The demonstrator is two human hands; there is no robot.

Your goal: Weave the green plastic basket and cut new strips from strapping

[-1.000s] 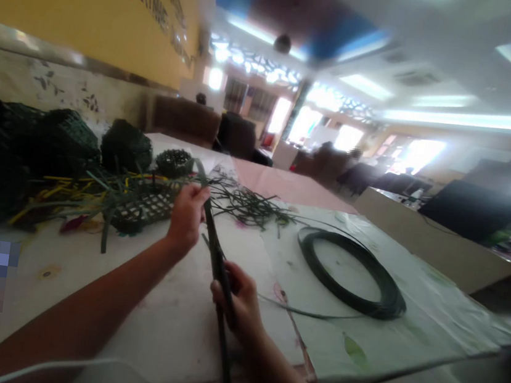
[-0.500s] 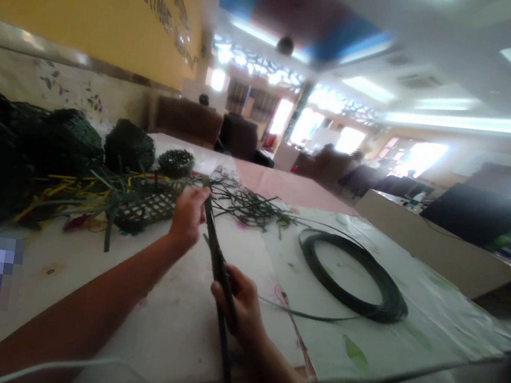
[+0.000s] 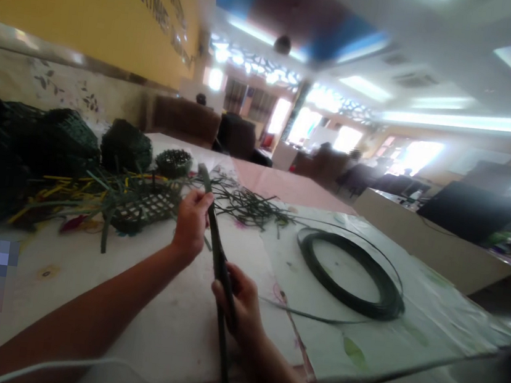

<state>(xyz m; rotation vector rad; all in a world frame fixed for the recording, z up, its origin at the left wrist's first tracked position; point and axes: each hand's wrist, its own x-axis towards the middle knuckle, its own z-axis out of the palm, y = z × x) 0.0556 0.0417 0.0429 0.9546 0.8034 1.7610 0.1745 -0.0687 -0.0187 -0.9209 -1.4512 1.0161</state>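
A long dark green strip (image 3: 217,252) runs from the table's near edge up toward the far side. My left hand (image 3: 190,224) is closed on it near its upper end, fingers pinched round the strip. Lower down, my right hand (image 3: 239,304) is wrapped round the same strip near the table's front. Both hands hover just above the pale table cover (image 3: 165,323). Right of them lies a coil of dark green strip (image 3: 350,274), flat on the table.
Dark green woven baskets (image 3: 57,139) and a half-woven lattice piece (image 3: 144,209) crowd the left, among loose green and yellow strips (image 3: 64,190). Cut green strips (image 3: 247,206) lie beyond my hands. A yellow wall stands at the left; chairs and other tables fill the background.
My left hand has slid a little down the strip toward me, so more of the strip's tip shows above my fingers. My right hand has held still.
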